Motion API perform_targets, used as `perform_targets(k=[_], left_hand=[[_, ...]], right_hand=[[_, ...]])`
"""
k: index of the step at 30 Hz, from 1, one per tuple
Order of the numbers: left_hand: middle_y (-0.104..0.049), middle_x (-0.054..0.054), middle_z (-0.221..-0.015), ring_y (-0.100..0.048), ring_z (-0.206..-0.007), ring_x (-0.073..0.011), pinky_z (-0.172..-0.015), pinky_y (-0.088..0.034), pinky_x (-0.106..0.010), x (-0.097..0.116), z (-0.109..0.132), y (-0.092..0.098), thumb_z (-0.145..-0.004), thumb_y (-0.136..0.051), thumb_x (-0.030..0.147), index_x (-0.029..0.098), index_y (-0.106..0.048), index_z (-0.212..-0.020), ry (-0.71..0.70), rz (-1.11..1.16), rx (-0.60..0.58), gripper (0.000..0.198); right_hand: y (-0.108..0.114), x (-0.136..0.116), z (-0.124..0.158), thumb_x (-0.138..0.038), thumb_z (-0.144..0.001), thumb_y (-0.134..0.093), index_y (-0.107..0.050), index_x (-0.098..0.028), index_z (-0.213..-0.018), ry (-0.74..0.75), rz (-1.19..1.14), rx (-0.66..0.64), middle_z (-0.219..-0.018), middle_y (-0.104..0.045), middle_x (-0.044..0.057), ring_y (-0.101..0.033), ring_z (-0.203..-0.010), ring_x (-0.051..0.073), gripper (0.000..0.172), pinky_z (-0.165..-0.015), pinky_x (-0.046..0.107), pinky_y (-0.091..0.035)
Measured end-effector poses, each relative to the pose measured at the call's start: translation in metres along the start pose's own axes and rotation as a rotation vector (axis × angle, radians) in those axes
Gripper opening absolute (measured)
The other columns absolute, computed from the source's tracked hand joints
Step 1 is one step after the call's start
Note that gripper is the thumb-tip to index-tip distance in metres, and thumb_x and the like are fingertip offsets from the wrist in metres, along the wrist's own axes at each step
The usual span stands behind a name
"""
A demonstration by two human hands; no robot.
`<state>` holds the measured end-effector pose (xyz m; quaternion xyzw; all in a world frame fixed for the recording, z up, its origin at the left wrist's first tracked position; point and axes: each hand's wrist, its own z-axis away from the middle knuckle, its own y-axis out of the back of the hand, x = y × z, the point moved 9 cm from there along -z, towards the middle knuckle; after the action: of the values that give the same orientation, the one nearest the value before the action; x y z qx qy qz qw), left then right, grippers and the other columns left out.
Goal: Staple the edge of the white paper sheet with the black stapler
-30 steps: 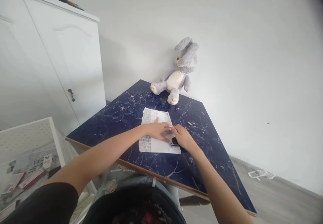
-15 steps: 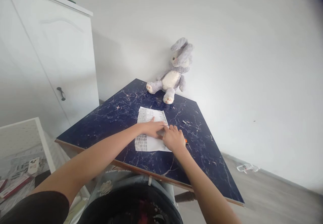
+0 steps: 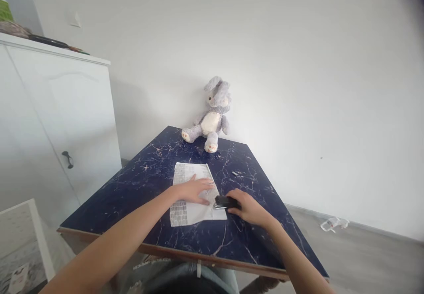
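A printed sheet of paper [image 3: 195,213] lies on the dark blue marbled table [image 3: 132,196], with grey block patterns along its left side. My left hand [image 3: 195,189] rests flat on the sheet, fingers spread and pointing right. A black stapler [image 3: 225,202] is in my right hand [image 3: 247,206], whose fingers wrap round its back end. The stapler's front end is at the right edge of the paper; whether the paper is between its jaws I cannot tell. Near the right hand, a small pale piece [image 3: 235,173] lies on the table, possibly a strip of staples.
A grey plush rabbit [image 3: 212,121] sits at the table's far corner against the wall. To the left stands a white cabinet [image 3: 79,121] with things on top. A white-framed surface [image 3: 41,236] is at lower left. Clear plastic packaging [image 3: 334,224] lies on the floor at right.
My right hand has moved right, off the paper's edge, and now holds the black stapler. The left hand stays on the sheet. The view has tilted upward.
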<state>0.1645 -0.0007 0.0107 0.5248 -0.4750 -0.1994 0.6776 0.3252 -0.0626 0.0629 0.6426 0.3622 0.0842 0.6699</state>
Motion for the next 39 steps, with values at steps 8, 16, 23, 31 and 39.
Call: perform_targets(k=[8,16,23,31,39], left_hand=[[-0.042,-0.009,-0.157,-0.032,-0.148,-0.0321,-0.119,-0.022,-0.049,0.019,-0.002,0.012,-0.082,-0.062,0.068,0.028,-0.058,-0.139,-0.136,0.225,0.062,0.07],[-0.025,0.004,-0.046,-0.03,-0.04,-0.0075,-0.047,-0.032,-0.026,-0.104,0.068,0.1,-0.095,-0.052,0.051,0.019,-0.025,-0.05,-0.076,1.306,0.809,0.062],[-0.02,0.005,-0.049,-0.024,-0.042,-0.0066,-0.047,-0.028,-0.023,-0.133,0.074,0.093,-0.093,-0.057,0.035,0.018,-0.021,-0.052,-0.022,1.427,0.911,0.057],[-0.024,0.006,-0.046,-0.027,-0.041,-0.0067,-0.045,-0.026,-0.022,-0.125,0.06,0.09,-0.092,-0.062,0.034,0.018,-0.027,-0.049,-0.089,1.422,0.793,0.058],[-0.02,0.006,-0.047,-0.021,-0.038,-0.0048,-0.042,-0.024,-0.021,-0.119,0.063,0.06,-0.089,-0.065,0.047,0.018,-0.023,-0.049,0.05,1.489,0.278,0.065]], right_hand=[[0.026,0.06,0.022,-0.05,-0.089,-0.055,-0.057,-0.021,-0.097,-0.455,-0.089,0.442,-0.078,-0.066,0.004,-0.061,-0.066,0.024,0.03,-0.06,0.032,-0.042],[-0.033,-0.006,-0.126,-0.028,-0.082,-0.058,-0.054,-0.021,-0.088,-0.379,-0.065,0.46,-0.086,-0.067,0.007,-0.063,-0.079,0.023,0.011,-0.065,0.028,-0.041],[-0.048,0.008,-0.122,-0.023,-0.08,-0.06,-0.056,-0.02,-0.093,-0.369,-0.035,0.359,-0.091,-0.068,0.008,-0.064,-0.078,0.022,0.013,-0.062,0.028,-0.039],[-0.023,0.072,-0.016,-0.039,-0.089,-0.057,-0.057,-0.02,-0.097,-0.531,-0.055,0.375,-0.086,-0.066,0.006,-0.062,-0.072,0.021,0.021,-0.06,0.027,-0.039],[0.028,0.108,-0.015,-0.019,-0.097,-0.033,-0.064,-0.015,-0.116,-0.381,0.11,0.677,-0.116,-0.065,0.015,-0.059,-0.11,0.026,0.036,-0.098,0.041,-0.045]])
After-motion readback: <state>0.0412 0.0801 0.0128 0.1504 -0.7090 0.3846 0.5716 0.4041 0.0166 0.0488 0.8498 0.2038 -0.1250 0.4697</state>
